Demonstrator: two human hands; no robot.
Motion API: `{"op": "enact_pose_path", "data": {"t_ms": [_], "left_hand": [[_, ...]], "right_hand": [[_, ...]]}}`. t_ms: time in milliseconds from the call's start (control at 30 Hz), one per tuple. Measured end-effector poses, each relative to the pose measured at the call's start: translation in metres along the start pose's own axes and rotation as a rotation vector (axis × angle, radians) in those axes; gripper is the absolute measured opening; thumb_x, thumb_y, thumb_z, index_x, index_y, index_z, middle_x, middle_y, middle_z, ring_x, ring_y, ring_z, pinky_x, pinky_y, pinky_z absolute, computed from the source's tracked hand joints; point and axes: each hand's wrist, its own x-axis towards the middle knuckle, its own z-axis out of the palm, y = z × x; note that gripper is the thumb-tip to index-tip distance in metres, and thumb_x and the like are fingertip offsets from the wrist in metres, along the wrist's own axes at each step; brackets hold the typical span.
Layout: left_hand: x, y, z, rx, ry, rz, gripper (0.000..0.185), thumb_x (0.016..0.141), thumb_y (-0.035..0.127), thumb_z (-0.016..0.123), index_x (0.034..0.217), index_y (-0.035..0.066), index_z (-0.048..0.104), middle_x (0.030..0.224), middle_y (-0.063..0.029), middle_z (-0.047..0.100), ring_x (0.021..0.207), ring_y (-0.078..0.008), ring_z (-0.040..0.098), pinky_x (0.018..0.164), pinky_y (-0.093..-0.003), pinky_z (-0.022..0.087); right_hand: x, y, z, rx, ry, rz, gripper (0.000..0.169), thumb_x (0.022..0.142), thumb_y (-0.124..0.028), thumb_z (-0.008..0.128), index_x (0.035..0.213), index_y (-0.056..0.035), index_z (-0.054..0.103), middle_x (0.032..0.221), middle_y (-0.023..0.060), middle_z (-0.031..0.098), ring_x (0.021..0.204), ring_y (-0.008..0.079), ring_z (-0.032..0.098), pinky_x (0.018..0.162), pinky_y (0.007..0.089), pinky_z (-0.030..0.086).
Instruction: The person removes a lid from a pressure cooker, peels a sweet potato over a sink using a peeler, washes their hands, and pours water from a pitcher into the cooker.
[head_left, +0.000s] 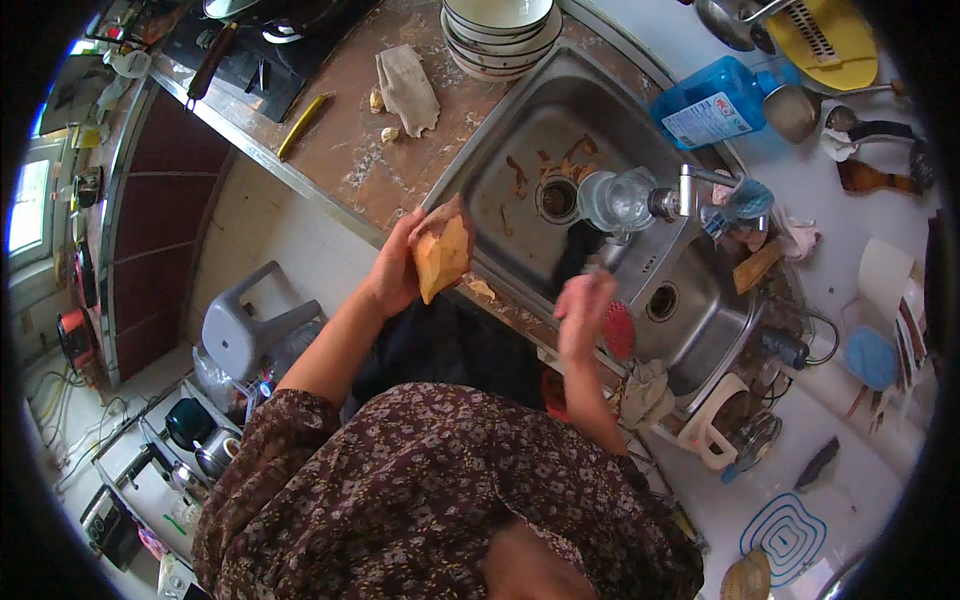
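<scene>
My left hand (401, 262) grips a partly peeled sweet potato (442, 259) at the front rim of the steel sink (487, 225). Bare orange flesh faces up, and brownish skin remains at the upper end. Over the sink's front edge is my right hand (585, 311), blurred, with its fingers curled. Whether it holds a tool is hidden by the blur. A dark shape (577, 251) just beyond it in the basin is unclear. Strips of peel (577, 161) lie around the drain (556, 200), and a peel scrap (481, 289) rests on the counter edge below the sweet potato.
The faucet (686, 191) with a clear attachment (615, 201) reaches over the basin. Stacked bowls (499, 41), a cloth (409, 90), garlic (389, 135) and a yellow-handled tool (302, 126) are on the counter. A blue bottle (705, 105) stands behind the sink; a red scrubber (619, 330) is near my right wrist.
</scene>
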Motion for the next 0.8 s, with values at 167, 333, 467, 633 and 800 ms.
{"op": "enact_pose_path", "data": {"t_ms": [167, 333, 467, 633, 800], "left_hand": [[0.0, 0.006, 0.0, 0.333, -0.095, 0.015, 0.068, 0.08, 0.027, 0.071, 0.136, 0.009, 0.038, 0.123, -0.004, 0.05, 0.113, -0.0193, 0.052, 0.098, -0.036, 0.045], [0.005, 0.005, -0.002, 0.424, -0.042, -0.001, 0.079, 0.069, 0.009, 0.079, 0.137, 0.008, 0.037, 0.122, -0.0037, 0.049, 0.111, -0.0161, 0.051, 0.098, -0.0327, 0.045], [0.003, 0.005, -0.005, 0.509, -0.011, 0.048, 0.076, 0.071, 0.011, 0.077, 0.136, 0.008, 0.038, 0.118, -0.0041, 0.051, 0.109, -0.0162, 0.052, 0.094, -0.0317, 0.047], [-0.001, 0.007, -0.008, 0.586, -0.026, 0.075, 0.08, 0.068, 0.017, 0.076, 0.138, 0.007, 0.039, 0.12, -0.0049, 0.051, 0.109, -0.0163, 0.052, 0.091, -0.0305, 0.047], [-0.011, 0.004, -0.008, 0.667, -0.151, 0.12, 0.087, 0.065, 0.023, 0.081, 0.139, 0.005, 0.039, 0.125, -0.0048, 0.052, 0.113, -0.0162, 0.051, 0.099, -0.0301, 0.042]], "right_hand": [[-0.015, -0.021, 0.044, -0.506, -0.391, -0.156, 0.025, 0.096, -0.021, 0.053, 0.113, -0.0035, 0.05, 0.093, 0.015, 0.059, 0.077, 0.0316, 0.059, 0.076, 0.0363, 0.048], [-0.003, -0.033, 0.051, -0.749, -0.451, -0.508, 0.025, 0.089, -0.022, 0.063, 0.108, -0.0064, 0.057, 0.088, 0.0134, 0.062, 0.074, 0.0347, 0.059, 0.066, 0.0399, 0.046], [0.0, -0.033, 0.051, -0.823, -0.49, -0.576, 0.026, 0.087, -0.024, 0.065, 0.107, -0.0088, 0.059, 0.081, 0.009, 0.062, 0.07, 0.0323, 0.059, 0.061, 0.0416, 0.043], [0.01, -0.02, 0.048, -0.877, -0.503, -0.575, 0.026, 0.089, -0.029, 0.062, 0.107, -0.01, 0.061, 0.081, 0.0092, 0.064, 0.074, 0.0326, 0.061, 0.064, 0.0417, 0.045], [0.043, -0.003, 0.033, -0.901, -0.4, -0.002, 0.038, 0.094, -0.042, 0.053, 0.11, -0.009, 0.062, 0.093, 0.0143, 0.067, 0.089, 0.0349, 0.063, 0.075, 0.0416, 0.049]]}}
